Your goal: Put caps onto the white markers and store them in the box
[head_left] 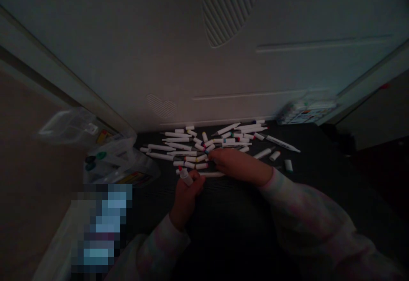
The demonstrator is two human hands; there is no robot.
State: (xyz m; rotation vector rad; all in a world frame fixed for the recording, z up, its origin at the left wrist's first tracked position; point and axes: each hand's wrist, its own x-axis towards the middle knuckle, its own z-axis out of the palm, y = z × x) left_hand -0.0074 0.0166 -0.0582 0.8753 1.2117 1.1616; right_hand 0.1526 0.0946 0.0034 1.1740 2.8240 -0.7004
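Note:
My left hand (188, 189) is closed around a white marker (185, 176), which stands upright with its red end pointing up. To the right, my right hand (234, 164) reaches over the pile with its fingers bent down and together. Its fingertips are among the loose marker caps (200, 147), and whatever they grip is hidden. Uncapped white markers (177, 140) lie scattered on the dark surface, mixed with caps banded in several colours. One long white marker (212, 174) lies between my two hands.
At the left stands an open clear plastic case (124, 162) with its lid (68, 125) tipped back. A packed clear case (306, 111) rests at the back right. A pale panel with heart reliefs (230, 8) rises behind the dark surface (332, 166). One cap (288, 165) lies apart at right.

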